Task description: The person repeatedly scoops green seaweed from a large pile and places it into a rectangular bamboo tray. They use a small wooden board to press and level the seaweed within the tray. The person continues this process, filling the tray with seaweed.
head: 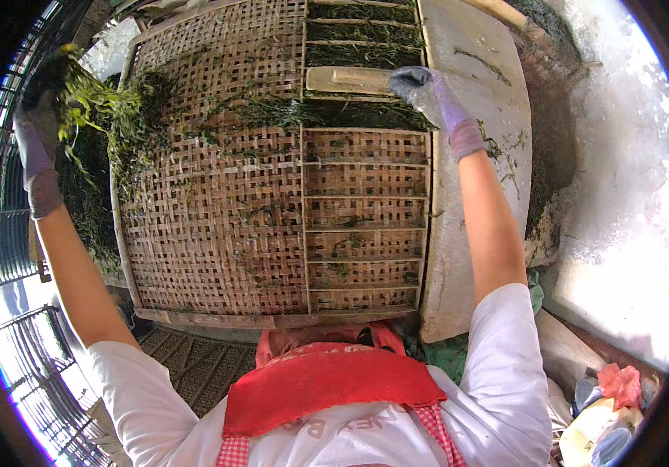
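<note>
My left hand (43,105), in a grey and purple work glove, is raised at the far left with a clump of yellow-green seaweed-like strands (98,99). Its fingers are in shadow, and loose strands hang below it. At the upper right, my gloved right hand (419,87) grips the end of a flat wooden paddle (343,79). The paddle lies across a slatted wooden frame (363,197) on a woven bamboo mat (212,233). Dark green strands (363,55) fill the frame's far compartments; in the near ones the mat's weave shows through, with stray bits on it.
A pale slab (457,245) with scattered strands borders the frame on the right. More dark greens (86,216) lie beyond the mat's left edge. Metal bars (5,233) stand at the far left. Plastic bags (614,397) are heaped at the lower right.
</note>
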`<action>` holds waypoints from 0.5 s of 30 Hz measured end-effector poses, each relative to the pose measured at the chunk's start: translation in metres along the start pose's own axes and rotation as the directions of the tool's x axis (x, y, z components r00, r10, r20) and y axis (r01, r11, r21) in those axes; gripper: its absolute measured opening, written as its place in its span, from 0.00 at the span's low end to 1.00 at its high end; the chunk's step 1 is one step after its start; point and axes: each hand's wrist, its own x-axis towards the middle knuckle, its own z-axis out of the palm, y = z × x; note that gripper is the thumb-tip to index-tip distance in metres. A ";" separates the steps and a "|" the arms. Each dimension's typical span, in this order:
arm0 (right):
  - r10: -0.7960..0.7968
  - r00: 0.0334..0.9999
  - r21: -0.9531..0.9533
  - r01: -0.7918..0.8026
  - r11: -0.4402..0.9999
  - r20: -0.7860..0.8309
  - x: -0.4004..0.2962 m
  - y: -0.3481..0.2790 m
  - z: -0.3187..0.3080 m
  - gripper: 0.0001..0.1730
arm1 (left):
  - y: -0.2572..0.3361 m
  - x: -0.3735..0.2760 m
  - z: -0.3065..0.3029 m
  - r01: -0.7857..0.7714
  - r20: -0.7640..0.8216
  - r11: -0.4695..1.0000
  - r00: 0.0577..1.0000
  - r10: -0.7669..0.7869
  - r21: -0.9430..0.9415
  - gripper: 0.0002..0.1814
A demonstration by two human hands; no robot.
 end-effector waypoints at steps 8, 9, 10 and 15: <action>-0.332 0.922 -0.848 0.007 0.530 -0.200 -0.061 0.044 0.015 0.20 | 0.076 -0.183 0.313 -0.492 0.463 0.869 0.782 0.417 0.048 0.18; -0.192 0.923 -0.704 -0.108 0.702 -0.333 -0.068 0.019 0.018 0.18 | 0.072 -0.201 0.330 -0.461 0.528 0.887 0.747 0.405 -0.028 0.20; -0.294 0.851 -0.647 -0.069 0.760 -0.436 -0.077 0.009 0.009 0.22 | 0.069 -0.215 0.354 -0.493 0.586 0.866 0.726 0.359 0.080 0.21; -0.393 0.841 -0.919 -0.272 0.285 -0.371 -0.080 0.076 -0.018 0.48 | 0.007 -0.258 0.441 -0.930 0.941 0.200 0.329 0.079 0.308 0.31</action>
